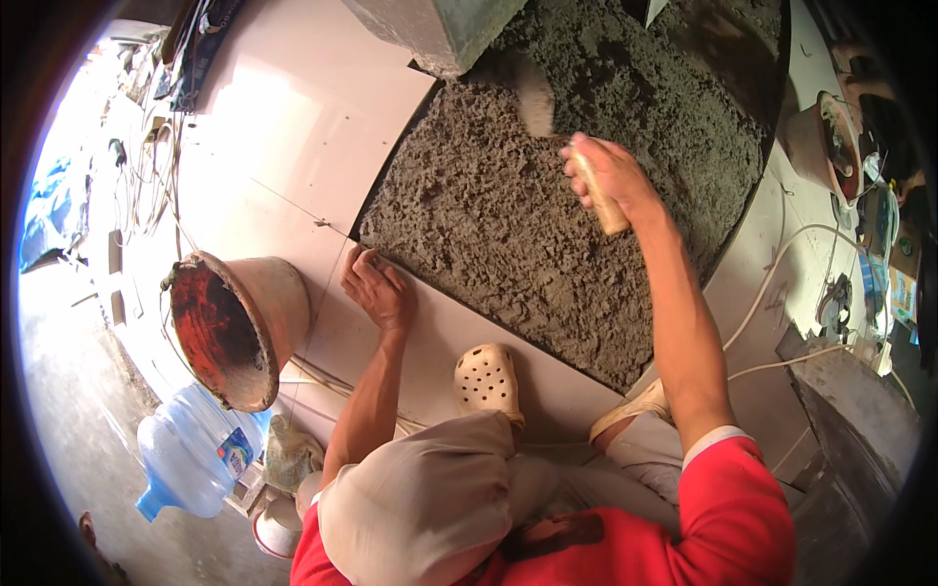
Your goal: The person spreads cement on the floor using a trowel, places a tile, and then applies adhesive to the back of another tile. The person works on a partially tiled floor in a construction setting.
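Note:
My right hand [620, 181] grips the wooden handle [606, 210] of a trowel, whose blurred blade [537, 103] is at the upper part of a bed of rough grey mortar [459, 215]. My left hand [381, 293] rests on the pale tiles [283, 166] at the mortar's lower-left corner, fingers bent and slightly apart, holding nothing. My feet in cream clogs [484, 381] are below the mortar's near edge.
A red-stained bucket [288, 322] and large plastic water bottle [191, 454] sit at left. A grey block [420, 24] overhangs the mortar's far end. Another bucket [811, 146] and cables [782, 259] lie at right, with more cables [147, 176] at upper left.

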`<state>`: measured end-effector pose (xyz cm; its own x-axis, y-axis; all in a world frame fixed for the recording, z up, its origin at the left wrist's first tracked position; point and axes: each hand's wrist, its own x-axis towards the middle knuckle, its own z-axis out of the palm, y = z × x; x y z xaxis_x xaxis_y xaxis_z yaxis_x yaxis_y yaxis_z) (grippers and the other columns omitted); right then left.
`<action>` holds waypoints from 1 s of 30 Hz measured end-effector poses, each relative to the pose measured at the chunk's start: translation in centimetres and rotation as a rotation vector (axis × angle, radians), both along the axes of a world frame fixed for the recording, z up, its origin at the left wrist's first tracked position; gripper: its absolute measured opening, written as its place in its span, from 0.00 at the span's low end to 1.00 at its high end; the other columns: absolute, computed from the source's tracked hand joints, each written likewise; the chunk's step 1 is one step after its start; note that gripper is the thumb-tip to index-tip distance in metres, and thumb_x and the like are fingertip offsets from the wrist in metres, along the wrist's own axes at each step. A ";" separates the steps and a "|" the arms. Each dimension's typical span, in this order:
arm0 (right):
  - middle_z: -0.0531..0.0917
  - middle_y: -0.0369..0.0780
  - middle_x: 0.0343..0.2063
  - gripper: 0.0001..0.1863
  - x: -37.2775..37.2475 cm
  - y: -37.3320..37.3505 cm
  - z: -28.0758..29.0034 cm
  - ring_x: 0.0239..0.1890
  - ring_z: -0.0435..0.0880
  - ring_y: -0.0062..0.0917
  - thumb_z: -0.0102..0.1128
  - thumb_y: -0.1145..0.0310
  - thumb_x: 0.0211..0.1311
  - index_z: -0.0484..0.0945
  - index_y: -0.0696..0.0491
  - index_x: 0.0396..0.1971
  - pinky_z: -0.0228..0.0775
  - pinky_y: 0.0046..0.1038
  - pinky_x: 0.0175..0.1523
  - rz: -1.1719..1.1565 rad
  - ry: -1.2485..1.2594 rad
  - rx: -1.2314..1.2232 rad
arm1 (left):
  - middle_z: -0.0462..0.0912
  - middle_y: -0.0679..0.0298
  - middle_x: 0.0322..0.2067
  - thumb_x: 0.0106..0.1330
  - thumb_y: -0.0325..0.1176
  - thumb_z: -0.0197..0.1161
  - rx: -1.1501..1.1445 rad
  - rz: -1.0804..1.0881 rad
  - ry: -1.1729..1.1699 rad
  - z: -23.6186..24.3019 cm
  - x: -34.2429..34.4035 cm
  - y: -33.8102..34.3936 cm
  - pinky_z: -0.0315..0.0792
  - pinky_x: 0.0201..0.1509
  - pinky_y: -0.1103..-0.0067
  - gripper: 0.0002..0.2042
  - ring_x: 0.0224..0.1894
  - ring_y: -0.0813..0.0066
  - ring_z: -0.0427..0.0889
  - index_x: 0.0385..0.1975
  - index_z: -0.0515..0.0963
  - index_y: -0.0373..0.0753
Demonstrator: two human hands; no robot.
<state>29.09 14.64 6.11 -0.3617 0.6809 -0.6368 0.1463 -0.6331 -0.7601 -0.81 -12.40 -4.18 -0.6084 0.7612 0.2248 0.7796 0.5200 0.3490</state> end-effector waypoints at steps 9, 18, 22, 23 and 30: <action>0.79 0.35 0.31 0.29 0.6 0.7 1.6 0.24 0.79 0.13 0.57 0.48 0.80 0.75 0.64 0.57 0.76 0.17 0.23 0.090 -0.037 0.088 | 0.74 0.49 0.63 0.61 0.24 0.56 0.007 -0.002 0.002 0.0 0.0 -0.1 0.56 0.75 0.57 0.18 0.68 0.48 0.68 0.52 0.75 0.37; 0.80 0.37 0.33 0.27 7.0 4.0 0.6 0.24 0.79 0.14 0.61 0.49 0.78 0.78 0.61 0.56 0.77 0.18 0.24 -0.106 -0.164 0.126 | 0.75 0.50 0.63 0.61 0.23 0.56 -0.014 0.013 0.002 -0.1 0.1 -0.1 0.54 0.75 0.56 0.18 0.67 0.49 0.68 0.52 0.74 0.37; 0.80 0.36 0.33 0.27 10.8 4.7 1.6 0.26 0.79 0.16 0.56 0.48 0.80 0.78 0.61 0.56 0.78 0.22 0.27 0.008 -0.233 0.225 | 0.75 0.49 0.62 0.62 0.24 0.55 -0.017 -0.005 -0.003 0.2 0.1 -0.2 0.55 0.75 0.55 0.17 0.67 0.49 0.69 0.53 0.74 0.36; 0.81 0.37 0.34 0.26 11.1 4.9 1.8 0.28 0.80 0.17 0.54 0.49 0.80 0.78 0.60 0.57 0.78 0.24 0.28 0.094 -0.247 0.242 | 0.75 0.49 0.62 0.63 0.24 0.55 0.002 -0.022 0.005 0.2 0.0 -0.2 0.55 0.74 0.55 0.17 0.67 0.49 0.69 0.53 0.74 0.36; 0.82 0.36 0.34 0.25 14.0 9.1 1.0 0.26 0.78 0.16 0.54 0.47 0.81 0.79 0.56 0.54 0.76 0.24 0.27 0.340 -0.414 0.281 | 0.76 0.49 0.61 0.62 0.25 0.54 -0.005 -0.041 0.052 0.3 -0.2 0.1 0.56 0.74 0.55 0.17 0.67 0.49 0.69 0.52 0.73 0.36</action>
